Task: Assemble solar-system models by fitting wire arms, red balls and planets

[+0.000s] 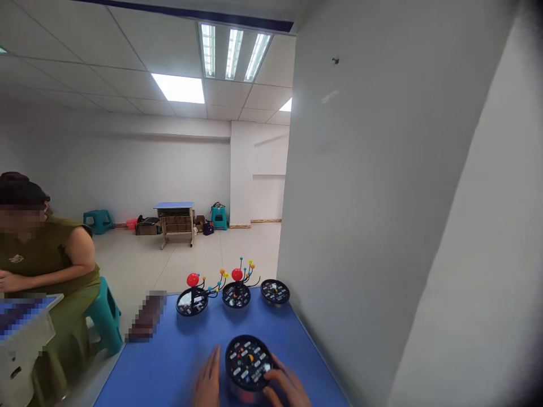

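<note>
A round black base [249, 362] with a printed top and a small yellow mark at its centre is near the front of the blue table [182, 362]. My right hand [288, 387] grips its right side, with fingers bent over the rim. To the left, my left hand [207, 381] is upright with fingers stretched, a small gap from the base; it is slightly blurred. Behind are two solar system models, a left one [192, 302] and a middle one [236, 295], each with a red ball and small coloured balls on black arms. A similar base [275, 292] without balls stands at the back right.
A dark pixelated object [147, 316] lies at the table's left edge. A grey wall [360, 226] runs close along the right. At far left, a person [46, 254] sits on a teal stool [104, 316] by another table. A small desk [173, 217] stands farther back.
</note>
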Available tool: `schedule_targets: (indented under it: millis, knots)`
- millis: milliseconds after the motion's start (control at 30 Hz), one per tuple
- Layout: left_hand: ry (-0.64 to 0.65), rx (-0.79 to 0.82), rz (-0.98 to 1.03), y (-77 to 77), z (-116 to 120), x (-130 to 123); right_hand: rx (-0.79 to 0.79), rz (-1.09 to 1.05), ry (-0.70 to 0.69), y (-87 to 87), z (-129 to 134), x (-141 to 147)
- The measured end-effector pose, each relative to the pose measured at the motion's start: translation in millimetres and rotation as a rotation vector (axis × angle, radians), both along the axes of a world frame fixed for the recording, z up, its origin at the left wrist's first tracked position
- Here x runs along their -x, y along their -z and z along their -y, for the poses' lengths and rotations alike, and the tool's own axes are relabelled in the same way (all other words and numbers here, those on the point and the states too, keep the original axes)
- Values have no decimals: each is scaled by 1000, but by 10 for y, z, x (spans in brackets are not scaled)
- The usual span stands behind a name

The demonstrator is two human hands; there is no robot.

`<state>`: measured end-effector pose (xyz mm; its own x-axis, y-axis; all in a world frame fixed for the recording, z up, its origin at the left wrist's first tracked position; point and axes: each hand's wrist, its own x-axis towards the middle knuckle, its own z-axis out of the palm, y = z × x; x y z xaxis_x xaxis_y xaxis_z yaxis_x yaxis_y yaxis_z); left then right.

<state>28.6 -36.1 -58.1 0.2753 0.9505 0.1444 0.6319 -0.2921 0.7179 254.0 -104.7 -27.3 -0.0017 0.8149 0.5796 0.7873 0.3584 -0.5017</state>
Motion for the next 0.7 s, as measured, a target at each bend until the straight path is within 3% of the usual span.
schedule_targets:
  millis: [100, 233, 367, 467, 700]
  knots:
    - [-80, 62, 47, -144, 271, 186, 104, 34, -96, 98, 161, 338]
    - [-90, 82, 225, -296, 441, 335, 209, 56, -94, -84, 194, 631]
    - [-32, 98, 254, -355, 390, 418, 245, -6, -142, -429, -22, 822]
    - [-21, 103, 212, -357, 318, 430, 374, 4, -221, -606, -256, 909]
    - [-19, 74, 207, -276, 272, 400, 559, 66, -292, -564, -513, 854]
